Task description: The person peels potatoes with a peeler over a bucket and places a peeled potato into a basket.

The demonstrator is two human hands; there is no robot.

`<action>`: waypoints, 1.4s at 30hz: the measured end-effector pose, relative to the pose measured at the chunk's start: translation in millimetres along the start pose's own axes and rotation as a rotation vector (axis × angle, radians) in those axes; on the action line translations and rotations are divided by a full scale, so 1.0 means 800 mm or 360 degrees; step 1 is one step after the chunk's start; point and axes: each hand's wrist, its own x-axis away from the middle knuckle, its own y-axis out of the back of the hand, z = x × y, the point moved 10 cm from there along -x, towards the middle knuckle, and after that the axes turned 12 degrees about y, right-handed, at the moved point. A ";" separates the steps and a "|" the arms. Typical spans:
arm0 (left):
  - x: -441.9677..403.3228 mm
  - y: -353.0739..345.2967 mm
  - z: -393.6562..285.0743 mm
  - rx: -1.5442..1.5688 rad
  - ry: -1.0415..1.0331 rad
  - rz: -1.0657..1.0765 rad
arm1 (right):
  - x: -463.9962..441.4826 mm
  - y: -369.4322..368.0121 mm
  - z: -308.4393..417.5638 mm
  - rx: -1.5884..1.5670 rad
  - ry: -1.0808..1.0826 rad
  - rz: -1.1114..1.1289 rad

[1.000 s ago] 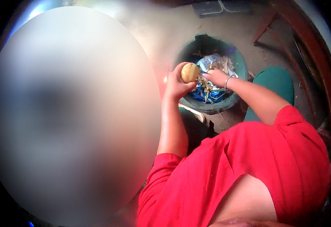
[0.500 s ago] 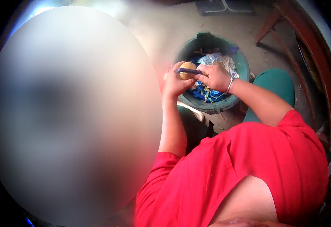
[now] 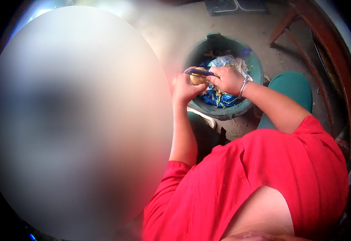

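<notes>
My left hand (image 3: 184, 88) is wrapped round a yellowish potato (image 3: 198, 80), thumb on its near side. A dark peeler (image 3: 199, 72) lies across the potato's far part, touching it or just over it. Its handle end is gripped in my right hand (image 3: 229, 80), whose wrist carries a metal bracelet. Both hands are close together above a round green bin (image 3: 257, 76). Inside the bin are pale peelings (image 3: 239, 64) and crumpled blue and white plastic (image 3: 219, 99).
The bin stands on the floor between my knees, the right one (image 3: 289, 92) in green cloth. A brown wooden frame (image 3: 332, 52) runs along the right side. A dark object with metal bars (image 3: 235, 7) is at the top. A large blur hides the left.
The peeler has shifted slightly away from me over the potato, now covering its far part. Both hands hold nearly the same place and keep their grips.
</notes>
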 end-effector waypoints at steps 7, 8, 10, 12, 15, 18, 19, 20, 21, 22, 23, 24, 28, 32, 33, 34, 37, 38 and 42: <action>0.009 0.012 -0.008 -0.0338 0.0021 -0.0203 | 0.001 -0.004 -0.013 -0.0309 -0.0189 0.0039; 0.009 0.013 -0.008 -0.0337 0.0021 -0.0204 | 0.001 -0.006 -0.015 -0.0360 -0.0206 0.0038; 0.006 0.013 -0.002 -0.0354 0.0080 -0.0191 | 0.002 -0.011 -0.024 -0.0411 -0.0225 0.0038; 0.008 0.014 -0.005 -0.0316 0.0019 -0.0221 | 0.004 -0.019 -0.044 -0.0587 -0.0319 -0.0031; 0.009 0.017 -0.009 -0.0327 -0.0054 -0.0255 | 0.007 -0.023 -0.051 -0.0717 -0.0481 0.0078; 0.008 0.017 -0.006 -0.0383 -0.0058 -0.0263 | 0.017 -0.038 -0.057 -0.0954 -0.0751 0.0231; 0.007 0.017 -0.005 -0.0391 -0.0057 -0.0267 | 0.018 -0.042 -0.058 -0.1033 -0.0786 0.0236; 0.007 0.015 -0.004 -0.0398 -0.0058 -0.0264 | 0.021 -0.046 -0.066 -0.1036 -0.0785 0.0230; 0.008 0.015 -0.005 -0.0260 -0.0057 -0.0245 | 0.031 -0.054 -0.088 -0.0999 -0.0913 0.0218; 0.009 0.015 -0.007 -0.0128 -0.0059 -0.0223 | 0.044 -0.064 -0.113 -0.0962 -0.1040 0.0201; 0.013 0.014 -0.010 -0.0141 -0.0066 -0.0216 | 0.054 -0.077 -0.141 -0.0810 -0.1002 0.0176; 0.015 0.015 -0.012 -0.0102 -0.0088 -0.0225 | 0.061 -0.079 -0.143 -0.0691 -0.1067 0.0314; 0.020 0.025 -0.023 -0.0151 -0.0089 -0.0353 | 0.063 -0.075 -0.118 -0.0734 -0.1138 0.0385; 0.015 0.023 -0.006 -0.0201 -0.0056 -0.0322 | 0.036 -0.047 -0.083 -0.0880 -0.0916 0.0136; 0.013 0.023 -0.005 -0.0219 -0.0072 -0.0328 | 0.024 -0.035 -0.073 -0.0791 -0.0691 0.0011; 0.012 0.025 -0.002 -0.0216 -0.0074 -0.0333 | 0.014 -0.024 -0.062 -0.0702 -0.0470 -0.0108; 0.007 0.025 0.013 -0.0301 -0.0020 -0.0342 | 0.003 -0.013 -0.028 -0.0578 -0.0211 -0.0067; 0.005 0.025 0.017 -0.0300 -0.0016 -0.0341 | -0.001 -0.010 -0.009 -0.0450 -0.0076 -0.0019; 0.008 0.017 0.006 -0.0055 -0.0013 -0.0224 | 0.004 -0.026 0.002 -0.0305 -0.0001 0.0141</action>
